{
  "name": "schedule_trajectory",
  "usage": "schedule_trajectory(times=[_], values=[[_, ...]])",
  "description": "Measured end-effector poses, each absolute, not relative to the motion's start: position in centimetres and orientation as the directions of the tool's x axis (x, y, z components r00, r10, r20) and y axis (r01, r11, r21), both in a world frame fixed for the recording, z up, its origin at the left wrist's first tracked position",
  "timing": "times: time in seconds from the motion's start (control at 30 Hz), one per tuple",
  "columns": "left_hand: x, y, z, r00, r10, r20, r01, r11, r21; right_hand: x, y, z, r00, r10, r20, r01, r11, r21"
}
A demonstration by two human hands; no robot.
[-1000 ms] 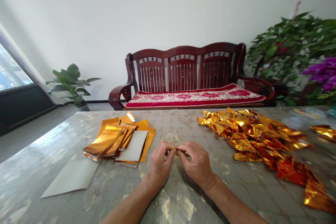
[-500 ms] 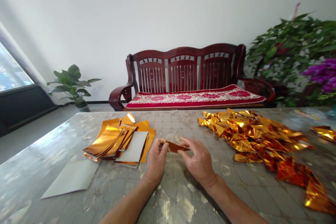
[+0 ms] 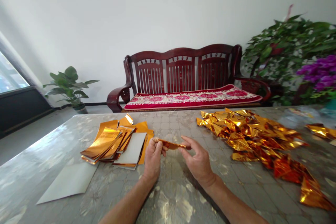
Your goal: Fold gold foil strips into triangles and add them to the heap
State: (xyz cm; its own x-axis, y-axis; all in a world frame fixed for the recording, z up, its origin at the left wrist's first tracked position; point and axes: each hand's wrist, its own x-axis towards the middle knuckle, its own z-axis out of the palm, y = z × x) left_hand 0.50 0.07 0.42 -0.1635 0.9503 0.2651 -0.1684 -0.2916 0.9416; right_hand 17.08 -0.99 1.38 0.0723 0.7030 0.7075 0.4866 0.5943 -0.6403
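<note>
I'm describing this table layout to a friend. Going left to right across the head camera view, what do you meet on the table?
white sheet → stack of gold foil sheets → left hand → gold foil strip → right hand → crumpled gold foil pile → gold foil scrap

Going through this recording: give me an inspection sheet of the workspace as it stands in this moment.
Surface: glossy grey marble-patterned tabletop.
Job's things: narrow gold foil strip; stacked gold foil sheets with a white-backed sheet lying on them; heap of folded gold foil pieces.
Clutter: loose pale grey sheet left of the stack; smaller foil heap at the far right.
Hands: left hand pinches the strip; right hand is open beside the strip's other end, contact unclear.
Cables: nothing seen.
Surroundings: dark red wooden bench with a red cushion, potted plant, purple flowers, window.
</note>
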Motion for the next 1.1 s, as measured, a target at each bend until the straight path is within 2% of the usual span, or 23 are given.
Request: schedule_trajectory(times=[0.4,0.63,0.87,1.0,1.1], values=[[0.74,-0.02,0.49,-0.122,0.980,0.157,-0.296,-0.187,0.937,17.22,-0.89,1.50,0.048,0.700,0.712,0.515,0.594,-0.619],[0.94,0.03,0.49,-0.112,0.989,0.094,-0.351,-0.128,0.928,17.27,-0.52,1.38,0.102,0.755,0.648,0.485,0.531,-0.695],[0.95,0.14,0.44,-0.118,0.987,0.110,-0.352,-0.145,0.925,17.19,-0.26,1.22,0.128,0.804,0.581,0.407,0.491,-0.770],[0.88,0.09,0.40,-0.125,0.986,0.114,-0.329,-0.149,0.933,17.33,-0.45,1.48,0.121,0.819,0.561,0.458,0.455,-0.763],[0.87,0.06,0.43,-0.145,0.982,0.124,-0.301,-0.163,0.940,17.57,-0.73,1.77,0.073,0.819,0.569,0.542,0.446,-0.712]])
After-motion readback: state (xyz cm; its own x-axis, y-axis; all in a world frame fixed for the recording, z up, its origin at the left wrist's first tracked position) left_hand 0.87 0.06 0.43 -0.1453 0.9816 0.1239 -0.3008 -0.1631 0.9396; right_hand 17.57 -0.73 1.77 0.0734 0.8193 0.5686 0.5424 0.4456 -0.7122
